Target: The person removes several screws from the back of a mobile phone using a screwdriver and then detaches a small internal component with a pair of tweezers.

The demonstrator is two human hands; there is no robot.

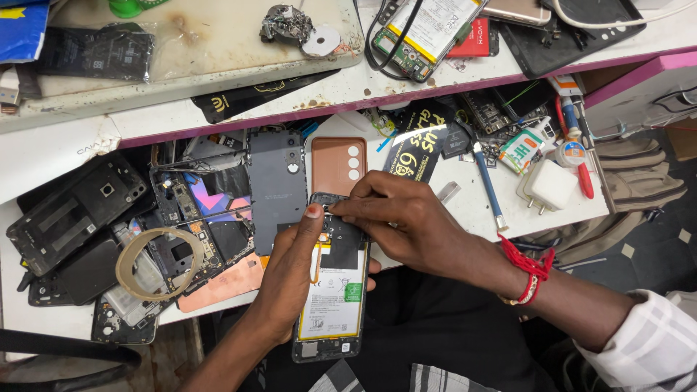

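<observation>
the left hand (290, 279) wraps closed around the left edge of an opened phone (334, 290), thumb laid up along it toward the top, holding it over the lap just off the near edge of the white table (465, 207). the phone lies with its back cover off, white battery showing, its long axis running from about 12 to 6 o'clock with a slight lean, the camera end pointing to 12. the right hand (406, 221) comes in from 4 o'clock, fingers pinched shut at the phone's top end; what sits between the fingertips is too small to tell. a red thread band (530, 268) circles that wrist. at 12 o'clock of the phone a tan phone case (338, 165) lies open side up, nothing inside it. at 9 to 10 o'clock a heap of stripped phone frames (181, 218) and a tape roll (158, 263) lie on the table. at 2 o'clock a blue-handled screwdriver (488, 190) and a white charger (550, 186) lie near each other.
</observation>
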